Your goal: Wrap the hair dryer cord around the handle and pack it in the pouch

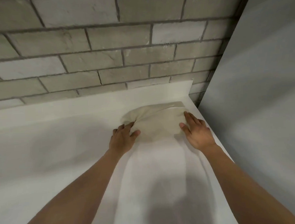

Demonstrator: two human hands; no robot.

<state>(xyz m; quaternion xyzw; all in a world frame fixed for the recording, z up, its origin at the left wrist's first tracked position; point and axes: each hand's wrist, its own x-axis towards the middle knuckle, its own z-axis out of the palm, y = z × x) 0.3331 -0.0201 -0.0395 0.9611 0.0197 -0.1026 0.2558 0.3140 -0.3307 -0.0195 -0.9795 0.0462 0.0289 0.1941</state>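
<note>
A cream cloth pouch (pixel 158 121) lies bulging on the white counter (pixel 60 141) near the back right corner. My left hand (pixel 123 138) pinches the gathered fabric at the pouch's left end between thumb and fingers. Against the pouch's right side my right hand (pixel 197 131) rests with straight fingers. The hair dryer and its cord are hidden from view.
A grey brick wall (pixel 107 51) rises behind the counter. A plain grey panel (pixel 260 90) stands close on the right, just past the counter's right edge. The counter's white surface stretches to the left.
</note>
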